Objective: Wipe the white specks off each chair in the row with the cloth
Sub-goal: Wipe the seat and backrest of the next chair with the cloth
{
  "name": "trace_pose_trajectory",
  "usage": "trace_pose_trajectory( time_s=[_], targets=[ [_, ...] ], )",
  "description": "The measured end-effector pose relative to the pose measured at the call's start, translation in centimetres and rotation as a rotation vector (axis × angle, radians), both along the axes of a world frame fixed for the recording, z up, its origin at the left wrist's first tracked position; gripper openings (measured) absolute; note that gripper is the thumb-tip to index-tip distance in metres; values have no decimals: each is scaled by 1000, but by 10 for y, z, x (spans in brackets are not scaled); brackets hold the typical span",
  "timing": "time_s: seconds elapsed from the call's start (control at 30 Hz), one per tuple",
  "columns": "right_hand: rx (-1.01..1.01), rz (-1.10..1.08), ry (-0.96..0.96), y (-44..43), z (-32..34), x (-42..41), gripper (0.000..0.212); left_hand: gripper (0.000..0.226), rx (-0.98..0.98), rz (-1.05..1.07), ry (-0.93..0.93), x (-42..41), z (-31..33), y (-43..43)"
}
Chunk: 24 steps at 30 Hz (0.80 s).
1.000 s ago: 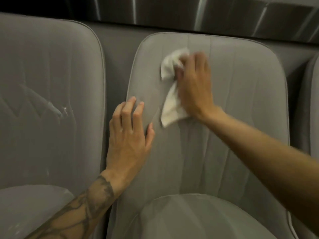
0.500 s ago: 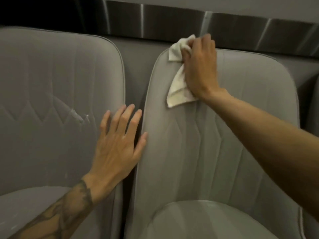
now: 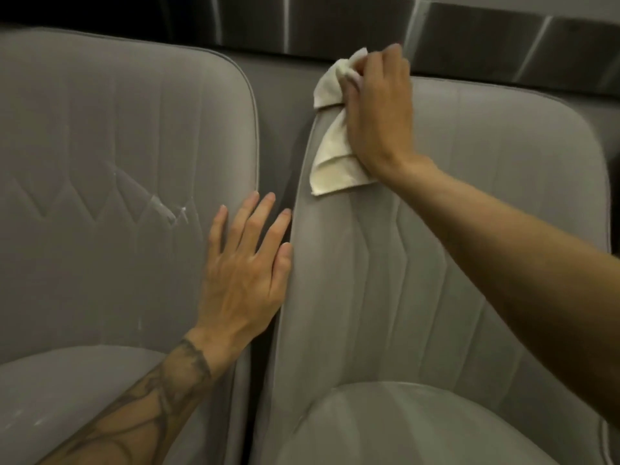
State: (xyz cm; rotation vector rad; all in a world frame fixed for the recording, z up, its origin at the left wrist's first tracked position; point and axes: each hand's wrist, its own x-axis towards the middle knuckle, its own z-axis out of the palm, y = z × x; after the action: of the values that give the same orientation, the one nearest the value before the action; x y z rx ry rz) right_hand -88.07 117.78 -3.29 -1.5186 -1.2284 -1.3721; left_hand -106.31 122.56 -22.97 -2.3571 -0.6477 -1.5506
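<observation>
Background: a brushed metal panel [image 3: 503, 35] runs behind the row of grey upholstered chairs. The right hand [image 3: 379, 109] grips the cloth [image 3: 330, 156], bunched in curled fingers, against the top left corner of the right chair [image 3: 486, 196] backrest. The cloth's loose end hangs down the backrest. The left hand [image 3: 245, 273] lies flat, fingers straight and spread, on the left chair [image 3: 100, 162] backrest edge. White specks [image 3: 167, 209] mark that backrest, near the fingertips.

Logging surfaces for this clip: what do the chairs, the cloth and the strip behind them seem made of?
Left chair and right chair: grey matte upholstery, probably microfibre or suede-like fabric, judging by stitched seams and soft nap. Cloth: thin off-white fabric or paper; it creases and drapes, unclear which. Strip: probably polished metal, given streaked reflections.
</observation>
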Motion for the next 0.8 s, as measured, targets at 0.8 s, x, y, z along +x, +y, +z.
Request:
trace_pose_trajectory(
  time_s=[0.8],
  targets=[
    [-274,185,-224,-38,-119,-34,22,50,-47,-109,-44,-12,-6,6]
  ],
)
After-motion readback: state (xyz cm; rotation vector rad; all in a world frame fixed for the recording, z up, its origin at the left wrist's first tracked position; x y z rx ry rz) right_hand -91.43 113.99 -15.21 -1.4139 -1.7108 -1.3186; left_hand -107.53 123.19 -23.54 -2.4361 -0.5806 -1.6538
